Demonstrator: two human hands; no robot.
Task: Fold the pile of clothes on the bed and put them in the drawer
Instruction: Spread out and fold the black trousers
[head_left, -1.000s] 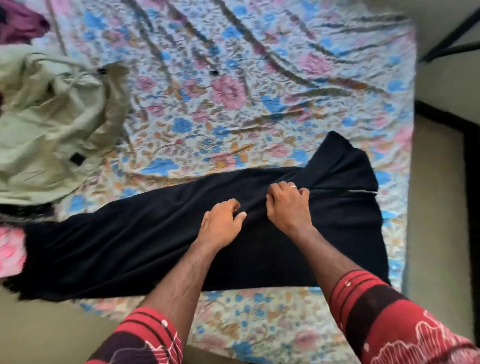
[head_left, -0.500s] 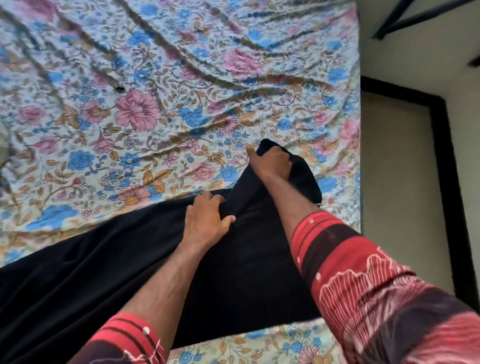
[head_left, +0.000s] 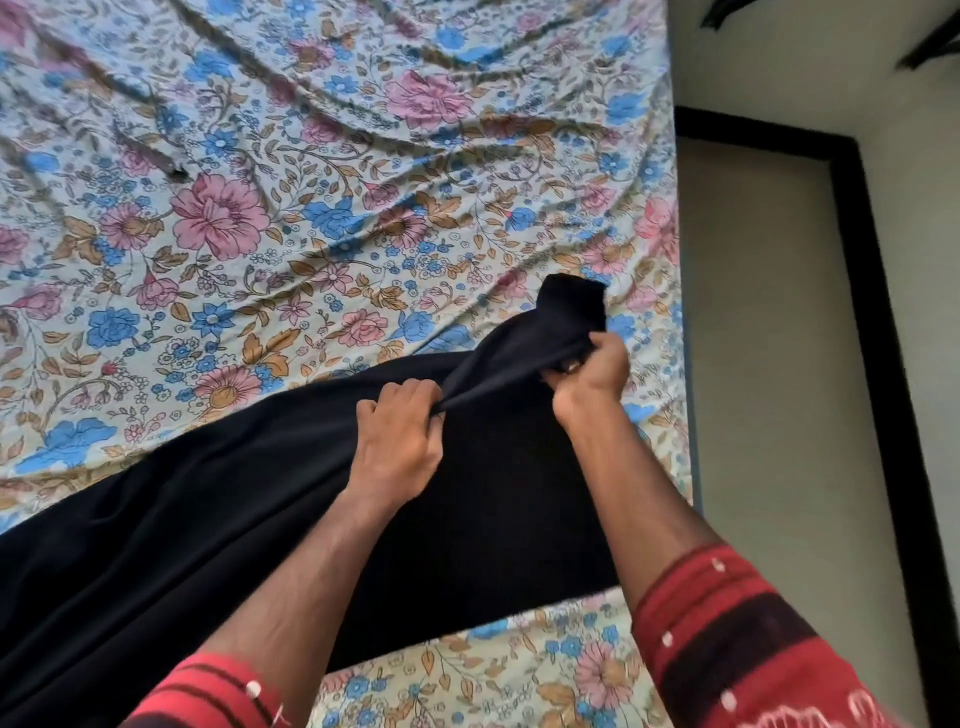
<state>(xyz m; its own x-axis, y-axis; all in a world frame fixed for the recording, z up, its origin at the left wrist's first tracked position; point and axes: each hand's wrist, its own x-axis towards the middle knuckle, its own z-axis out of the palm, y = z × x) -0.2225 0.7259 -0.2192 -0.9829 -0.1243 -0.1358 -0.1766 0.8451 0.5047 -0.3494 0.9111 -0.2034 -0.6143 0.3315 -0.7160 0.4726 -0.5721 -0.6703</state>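
A long black garment (head_left: 171, 530) lies spread across the floral bedsheet (head_left: 291, 218), running from the lower left up toward the bed's right side. My left hand (head_left: 400, 441) grips a raised fold of the black cloth near its upper edge. My right hand (head_left: 592, 371) grips the same fold further right, close to the garment's narrow end, which sticks up past my fingers. The cloth is pulled taut between both hands and lifted slightly off the sheet. The drawer and the remaining clothes are outside the view.
The bed's right edge (head_left: 688, 364) runs top to bottom, with beige floor (head_left: 779, 364) and a dark baseboard (head_left: 883, 364) beyond it. The wrinkled sheet stretches away above the garment.
My right hand pulled back from the garment's far tip and now grips a fold. My left hand closed on the cloth too, lifting a ridge between them. The view shifted right.
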